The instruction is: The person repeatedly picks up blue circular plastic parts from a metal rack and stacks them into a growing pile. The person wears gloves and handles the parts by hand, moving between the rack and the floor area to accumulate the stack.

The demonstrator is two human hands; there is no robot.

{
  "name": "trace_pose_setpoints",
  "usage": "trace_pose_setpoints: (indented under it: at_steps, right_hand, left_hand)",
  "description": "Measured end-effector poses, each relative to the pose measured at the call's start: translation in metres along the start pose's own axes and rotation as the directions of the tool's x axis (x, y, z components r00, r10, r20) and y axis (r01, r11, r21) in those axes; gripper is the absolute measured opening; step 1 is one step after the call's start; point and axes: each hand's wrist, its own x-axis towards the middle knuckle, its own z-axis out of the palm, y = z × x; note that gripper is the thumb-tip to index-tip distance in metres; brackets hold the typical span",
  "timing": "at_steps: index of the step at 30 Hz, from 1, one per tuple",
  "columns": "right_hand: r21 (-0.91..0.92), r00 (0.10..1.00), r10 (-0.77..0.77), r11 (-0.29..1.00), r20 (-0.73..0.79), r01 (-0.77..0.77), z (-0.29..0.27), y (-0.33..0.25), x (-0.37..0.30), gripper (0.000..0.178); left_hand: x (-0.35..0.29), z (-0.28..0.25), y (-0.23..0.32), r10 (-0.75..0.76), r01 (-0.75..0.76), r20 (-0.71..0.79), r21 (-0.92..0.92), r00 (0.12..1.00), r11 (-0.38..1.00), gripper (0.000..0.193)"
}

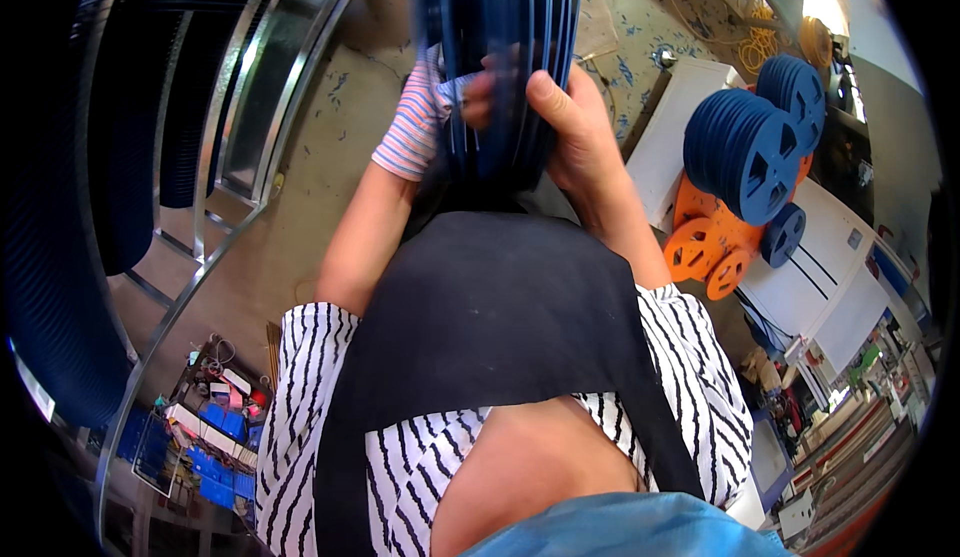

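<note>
While both hands clasp it | blue reel stack (pixel 500 57) between gloved left hand (pixel 425 117), bare right hand (pixel 570 122)

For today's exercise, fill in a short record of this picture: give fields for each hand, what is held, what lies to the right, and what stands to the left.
Left hand: left hand, in a striped glove, pressed against the side of the stack
Right hand: right hand, bare, thumb over the stack's edge
Held: stack of blue reels, upright on edge, blurred
Right side: more blue reels on a white table, orange reels below them
Left side: metal rack with rows of blue reels
</note>
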Motion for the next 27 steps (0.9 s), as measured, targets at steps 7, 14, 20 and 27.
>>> trace_pose_setpoints:
  at_steps: [7, 14, 20, 27]
  right_hand:
    - [-0.188, 0.915, -0.045, 0.982, -0.401, -0.034, -0.103, -0.024, -0.008, 0.044]
    - [-0.124, 0.744, -0.138, 0.989, -0.654, 0.074, -0.163, 0.004, -0.017, 0.038]
    - [-0.093, 0.766, -0.21, 0.976, -0.607, 0.195, -0.178, -0.015, -0.04, 0.047]
    - [0.398, 0.892, -0.404, 0.798, -0.205, 0.453, -0.203, -0.003, -0.059, 0.056]
  left_hand:
    - [-0.029, -0.025, 0.018, 0.129, -0.064, 0.193, -0.311, 0.973, 0.948, 0.078]
    - [-0.032, -0.023, 0.025, 0.279, -0.128, 0.23, -0.512, 0.932, 0.85, 0.083]
    - [-0.036, -0.017, 0.034, 0.244, -0.155, 0.131, -0.475, 0.961, 0.866, 0.081]
    - [-0.075, -0.04, 0.05, 0.299, -0.266, 0.033, -0.37, 0.954, 0.89, 0.087]
